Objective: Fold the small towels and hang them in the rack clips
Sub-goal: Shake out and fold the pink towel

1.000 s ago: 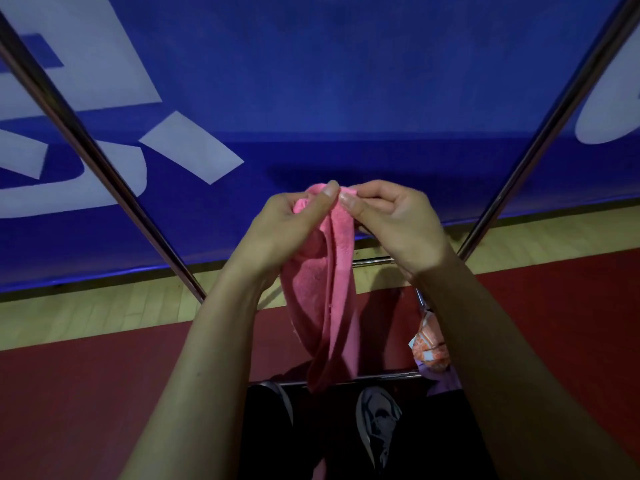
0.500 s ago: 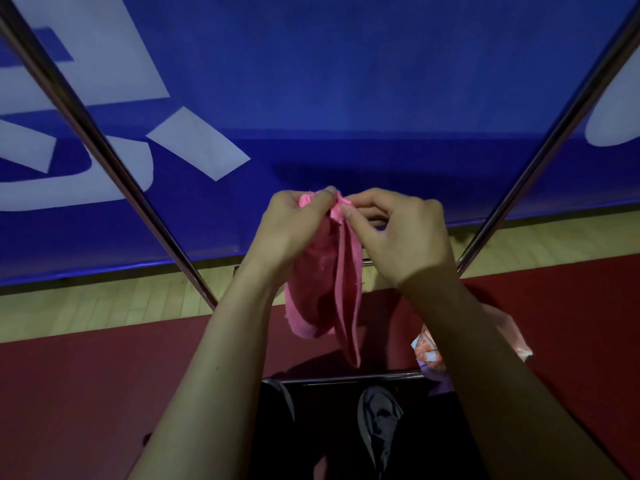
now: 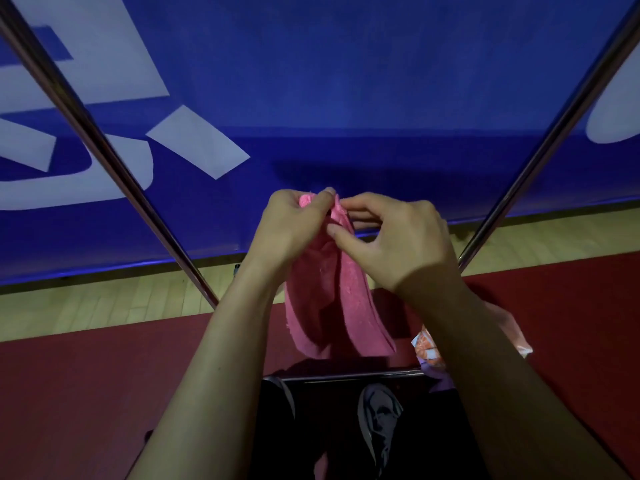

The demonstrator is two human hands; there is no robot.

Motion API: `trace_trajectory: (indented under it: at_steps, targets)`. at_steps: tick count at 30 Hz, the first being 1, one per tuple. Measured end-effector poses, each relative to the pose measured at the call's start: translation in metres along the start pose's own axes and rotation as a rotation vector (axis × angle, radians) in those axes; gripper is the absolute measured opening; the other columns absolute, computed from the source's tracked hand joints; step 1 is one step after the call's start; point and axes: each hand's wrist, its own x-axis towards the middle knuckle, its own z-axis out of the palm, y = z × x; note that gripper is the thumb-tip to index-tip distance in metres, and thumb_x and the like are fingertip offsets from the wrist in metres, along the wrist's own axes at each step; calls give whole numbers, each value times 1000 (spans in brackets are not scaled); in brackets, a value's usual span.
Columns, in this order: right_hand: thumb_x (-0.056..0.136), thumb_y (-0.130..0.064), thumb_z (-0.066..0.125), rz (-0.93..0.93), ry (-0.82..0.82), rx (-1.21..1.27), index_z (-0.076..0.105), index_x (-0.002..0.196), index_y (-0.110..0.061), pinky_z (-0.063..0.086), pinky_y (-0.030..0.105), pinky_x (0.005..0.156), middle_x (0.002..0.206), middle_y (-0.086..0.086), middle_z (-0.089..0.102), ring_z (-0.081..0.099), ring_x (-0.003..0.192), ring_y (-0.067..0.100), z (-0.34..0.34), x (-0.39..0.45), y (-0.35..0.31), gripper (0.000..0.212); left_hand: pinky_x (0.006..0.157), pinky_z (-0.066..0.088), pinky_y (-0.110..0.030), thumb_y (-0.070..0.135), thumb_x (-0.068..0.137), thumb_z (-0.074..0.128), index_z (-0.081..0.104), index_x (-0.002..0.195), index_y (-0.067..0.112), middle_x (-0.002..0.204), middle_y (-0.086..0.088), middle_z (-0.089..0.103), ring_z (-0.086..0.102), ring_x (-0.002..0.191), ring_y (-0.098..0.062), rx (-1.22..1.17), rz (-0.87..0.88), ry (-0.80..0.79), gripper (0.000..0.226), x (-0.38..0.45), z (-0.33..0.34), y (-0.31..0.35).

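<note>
Pink terry cloth, a small towel (image 3: 332,296), hangs folded lengthwise between both hands at the middle of the view, in front of a blue banner (image 3: 346,81). The left hand (image 3: 291,230) has its fingers closed on the towel's top edge, thumb pressed on the cloth. The right hand (image 3: 398,240) pinches the same edge between thumb and forefinger, the other fingers curled loosely. Two slanted metal rack poles (image 3: 104,150) flank the hands. Another patterned cloth (image 3: 427,349) lies just beside the right forearm.
</note>
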Motion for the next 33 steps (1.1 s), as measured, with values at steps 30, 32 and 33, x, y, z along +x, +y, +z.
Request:
trace_trajectory:
  at_steps: [30, 32, 33]
  targets:
    - [85, -34, 81, 226, 73, 248, 78, 87, -24, 51, 7, 65, 72, -15, 73, 69, 70, -8, -12, 9, 18, 11, 59, 45, -14, 37, 111, 45, 59, 109, 23, 87, 13, 62, 55, 69, 0, 31, 207, -182, 20, -6, 2, -4]
    - [86, -37, 80, 247, 69, 239, 76, 87, -25, 55, 11, 66, 72, -14, 74, 69, 69, -8, -11, 10, 20, 12, 60, 45, -17, 36, 110, 49, 60, 108, 23, 83, 8, 63, 54, 68, -3, 47, 260, -177, 17, -6, 1, -3]
    - [87, -38, 79, 259, 67, 234, 76, 87, -25, 57, 14, 67, 72, -14, 73, 69, 68, -7, -11, 10, 21, 13, 62, 47, -22, 35, 109, 52, 61, 107, 22, 83, 1, 66, 55, 68, -5, 59, 285, -173, 16, -6, 0, -3]
